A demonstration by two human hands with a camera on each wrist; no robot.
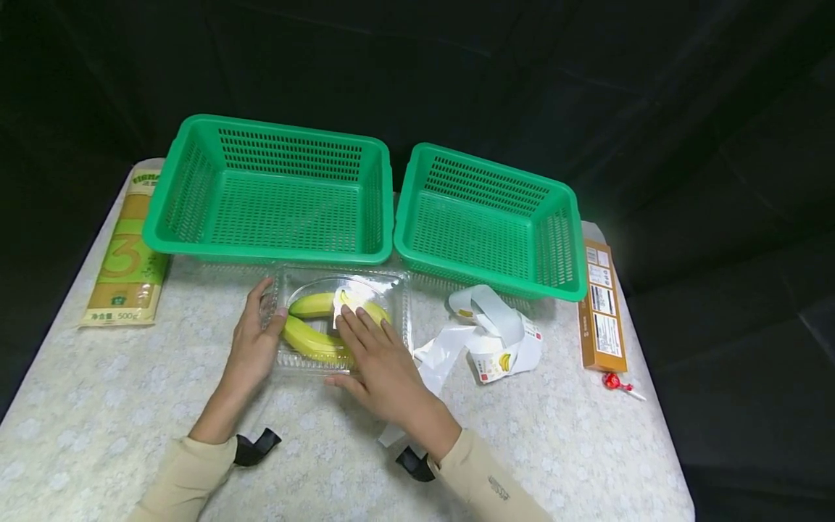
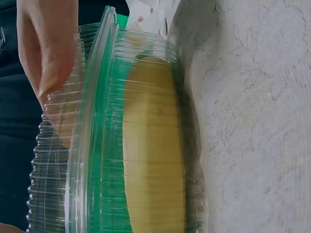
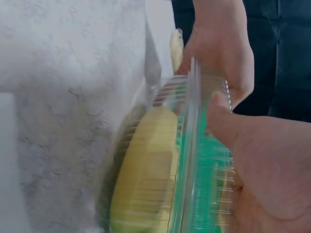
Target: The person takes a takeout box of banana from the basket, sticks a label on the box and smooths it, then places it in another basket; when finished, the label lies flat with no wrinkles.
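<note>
A clear plastic clamshell container (image 1: 293,277) sits on the table with its lid down and yellow bananas (image 1: 314,339) inside. On top of the lid lies a white label (image 1: 343,296) with a small banana picture. My right hand (image 1: 385,373) is spread flat over the lid, its fingertips on the label. At the container's left side, my left hand (image 1: 251,348) holds the edge, thumb over the lid and fingers along the wall. From the side, a banana (image 2: 153,141) shows through the ribbed wall in the left wrist view.
Two green baskets (image 1: 267,255) (image 1: 489,279) stand behind the container. A crumpled strip of banana labels (image 1: 499,341) lies to its right. At the far right are an orange-brown box (image 1: 603,308) and a red lollipop (image 1: 613,381); a yellow-green 500g packet (image 1: 127,264) lies far left.
</note>
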